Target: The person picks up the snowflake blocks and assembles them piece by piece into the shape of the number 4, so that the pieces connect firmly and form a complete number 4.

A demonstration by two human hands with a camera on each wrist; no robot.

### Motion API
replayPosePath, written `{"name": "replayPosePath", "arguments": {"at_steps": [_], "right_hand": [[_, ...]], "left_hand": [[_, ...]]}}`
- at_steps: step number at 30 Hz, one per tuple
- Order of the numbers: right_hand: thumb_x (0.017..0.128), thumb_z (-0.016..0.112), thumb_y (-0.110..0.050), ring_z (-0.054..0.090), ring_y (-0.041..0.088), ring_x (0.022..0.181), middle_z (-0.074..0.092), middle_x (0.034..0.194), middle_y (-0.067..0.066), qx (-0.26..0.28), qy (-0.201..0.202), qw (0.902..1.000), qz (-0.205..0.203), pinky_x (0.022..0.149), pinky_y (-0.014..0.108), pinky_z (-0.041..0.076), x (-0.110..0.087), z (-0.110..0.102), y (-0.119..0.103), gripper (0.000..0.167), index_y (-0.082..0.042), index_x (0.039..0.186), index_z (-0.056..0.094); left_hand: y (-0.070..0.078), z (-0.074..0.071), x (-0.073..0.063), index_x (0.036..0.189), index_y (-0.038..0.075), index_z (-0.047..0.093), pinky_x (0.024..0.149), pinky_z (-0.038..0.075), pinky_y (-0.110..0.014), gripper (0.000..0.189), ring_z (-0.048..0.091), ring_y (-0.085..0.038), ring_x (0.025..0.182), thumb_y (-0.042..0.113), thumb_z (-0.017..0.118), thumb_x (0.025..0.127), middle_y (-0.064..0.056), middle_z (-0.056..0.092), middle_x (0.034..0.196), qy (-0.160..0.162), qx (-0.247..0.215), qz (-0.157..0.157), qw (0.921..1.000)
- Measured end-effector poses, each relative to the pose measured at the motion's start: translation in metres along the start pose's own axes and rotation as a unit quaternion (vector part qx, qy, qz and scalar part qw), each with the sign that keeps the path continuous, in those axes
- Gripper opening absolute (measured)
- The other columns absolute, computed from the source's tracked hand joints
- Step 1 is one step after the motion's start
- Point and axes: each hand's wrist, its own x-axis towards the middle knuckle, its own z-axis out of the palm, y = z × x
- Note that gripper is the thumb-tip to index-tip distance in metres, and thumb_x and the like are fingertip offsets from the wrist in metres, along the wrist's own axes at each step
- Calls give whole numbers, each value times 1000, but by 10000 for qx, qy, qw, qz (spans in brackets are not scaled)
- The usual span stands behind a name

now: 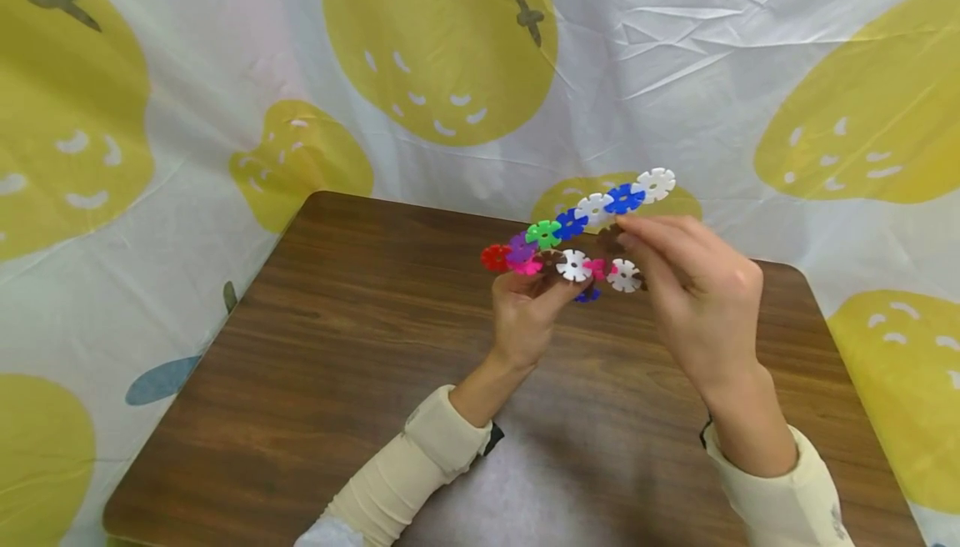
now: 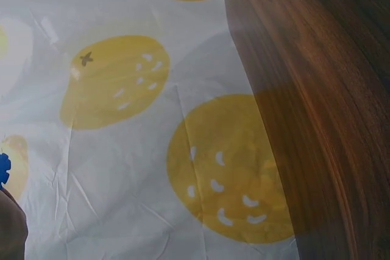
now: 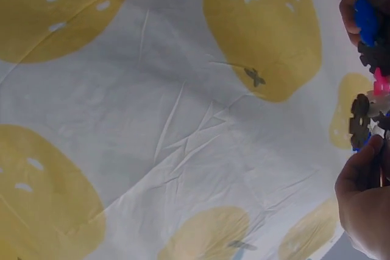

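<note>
Above the table, both hands hold a chain of notched plastic discs (image 1: 544, 235) slotted edge to edge, in red, purple, green, blue, white, pink and brown. My left hand (image 1: 522, 322) grips the lower row from beneath, its thumb near a white disc (image 1: 575, 265). Higher and to the right, my right hand (image 1: 701, 297) pinches the structure at a brown disc (image 1: 610, 238), just below the upper row. That row slants up to a white disc (image 1: 656, 185) at its far end. In the right wrist view both hands show at the right edge, partly cut off around a brown disc (image 3: 359, 122).
A dark wood-grain table (image 1: 360, 347) with rounded corners lies under the hands. Behind and beside it hangs a white cloth (image 1: 660, 55) printed with large yellow fruit.
</note>
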Motion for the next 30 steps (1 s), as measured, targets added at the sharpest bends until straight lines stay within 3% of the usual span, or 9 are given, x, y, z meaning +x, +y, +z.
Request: {"name": "replayPosePath", "arguments": {"at_steps": [2,3,4,5,9,15,22,30], "right_hand": [[83,79,7,70,6,87,78,88,14,-6,167,9998,-102,88,6,48,-2,2,1,16,-2,97,82],[82,79,8,71,10,86,78,87,14,9,244,9996,-158,88,6,49,-3,3,1,17,-1,96,82],[82,80,9,71,14,84,78,86,14,23,318,9993,-206,88,7,50,-4,4,1,17,-1,95,82],[81,80,11,71,13,83,78,85,15,45,377,9990,-238,88,7,50,-4,5,1,18,-1,94,82],[81,79,11,72,13,84,78,86,15,145,419,9986,-284,88,8,51,-3,6,1,17,0,94,82],[81,79,11,71,-2,91,79,87,15,210,337,9990,-214,88,8,52,-3,7,3,18,0,95,82],[83,79,7,72,28,78,79,87,13,-152,346,9982,-470,90,5,48,-6,9,3,16,-2,96,82],[86,78,5,73,30,80,80,89,12,-269,0,9986,-445,91,2,46,-3,2,1,18,-4,101,82]], "left_hand": [[0,0,0,114,-29,58,92,61,-26,38,72,-7,98,-16,67,80,-33,71,109,-4,-13,7,10000],[0,0,0,114,-29,58,92,61,-27,38,72,-7,98,-16,67,80,-34,70,108,-12,-33,10,10000],[0,0,0,113,-30,57,92,61,-26,38,72,-7,98,-16,67,80,-26,73,108,-22,-49,2,10000],[0,0,0,113,-30,57,92,61,-27,37,72,-8,98,-16,67,80,-27,73,108,-20,-50,1,10000],[0,1,1,112,-31,56,91,60,-25,37,71,-7,97,-16,66,80,9,76,103,-37,-83,-20,10000],[-1,1,-2,111,-31,55,87,59,-21,36,70,-4,94,-18,65,80,13,75,100,-4,-138,-55,9999],[1,3,-5,109,-33,54,86,60,-21,34,70,-4,91,-18,65,80,15,75,97,189,-91,-269,9994],[0,4,-5,110,-34,53,87,60,-22,36,71,-4,92,-19,64,79,15,76,98,131,-187,-306,9993]]}}
